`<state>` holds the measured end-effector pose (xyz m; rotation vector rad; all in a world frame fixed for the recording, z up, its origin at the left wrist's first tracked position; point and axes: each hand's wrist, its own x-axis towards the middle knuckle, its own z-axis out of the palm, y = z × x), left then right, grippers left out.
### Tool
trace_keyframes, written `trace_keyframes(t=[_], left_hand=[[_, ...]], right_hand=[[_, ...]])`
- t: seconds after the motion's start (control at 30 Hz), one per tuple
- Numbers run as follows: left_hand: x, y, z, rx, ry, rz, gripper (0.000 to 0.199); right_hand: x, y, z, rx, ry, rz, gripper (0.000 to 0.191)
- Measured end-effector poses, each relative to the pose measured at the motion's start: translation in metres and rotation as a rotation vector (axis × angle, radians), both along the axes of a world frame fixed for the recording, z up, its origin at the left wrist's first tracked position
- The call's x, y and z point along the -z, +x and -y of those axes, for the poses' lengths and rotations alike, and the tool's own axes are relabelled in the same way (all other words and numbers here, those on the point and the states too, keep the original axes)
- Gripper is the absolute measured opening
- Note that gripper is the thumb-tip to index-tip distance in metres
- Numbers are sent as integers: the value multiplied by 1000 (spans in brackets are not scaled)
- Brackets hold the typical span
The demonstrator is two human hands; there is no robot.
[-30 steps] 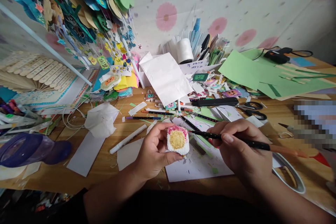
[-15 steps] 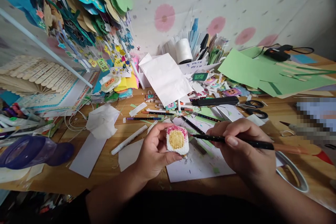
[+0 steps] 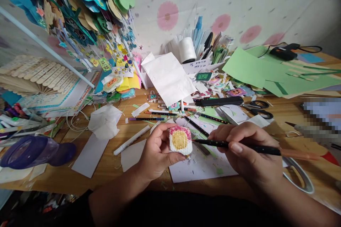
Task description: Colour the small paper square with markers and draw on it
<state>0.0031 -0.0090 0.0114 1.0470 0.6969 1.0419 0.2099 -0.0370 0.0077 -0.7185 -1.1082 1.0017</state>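
Observation:
Between the thumb and fingers of my left hand (image 3: 157, 152) is a small rounded-square craft piece (image 3: 180, 139) with a bumpy white face. A yellow-gold circle fills its middle, and pink colours its top and upper right edge. My right hand (image 3: 250, 149) grips a black dotted marker pen (image 3: 213, 143) like a writing tool. The pen's tip points left and lies at or just beside the piece's right edge; I cannot tell if they touch. Beneath both hands lies a white sheet (image 3: 186, 172) strewn with green paper scraps.
More pens, a white marker (image 3: 131, 140) and black-handled scissors (image 3: 258, 108) lie on the wooden table. A purple-lidded bottle (image 3: 37, 151) stands left, a tape roll (image 3: 299, 175) right. Green paper sheets (image 3: 243, 65) and paper scraps cover the back; paper hangings (image 3: 87, 3) dangle at upper left.
The view has shifted slightly. The pen in my right hand sits a little lower beside the piece's right edge. My left hand keeps the piece in nearly the same pose.

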Motion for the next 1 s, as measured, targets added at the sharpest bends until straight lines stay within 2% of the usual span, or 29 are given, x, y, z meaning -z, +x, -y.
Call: trace_keyframes(t=[0.2,0.4,0.57,0.73,0.87,1.0], left_hand=[[-1,0,0,7,7,41,58],[0,1,0,-4,4,60,57],[1,1,0,2,-2,80,57],[0,1,-1,-21,9,77,58],[-1,0,0,-18,17,84,57],[-1,1,1,-10,22,111,56]], right_hand=[[-1,0,0,49,43,21,4],[-8,0,8,9,123,255,6],[-7,-1,8,38,112,255,9],[-7,-1,7,-31,124,246,4],[-8,-1,8,36,70,242,5],[-5,0,8,-34,81,217,4]])
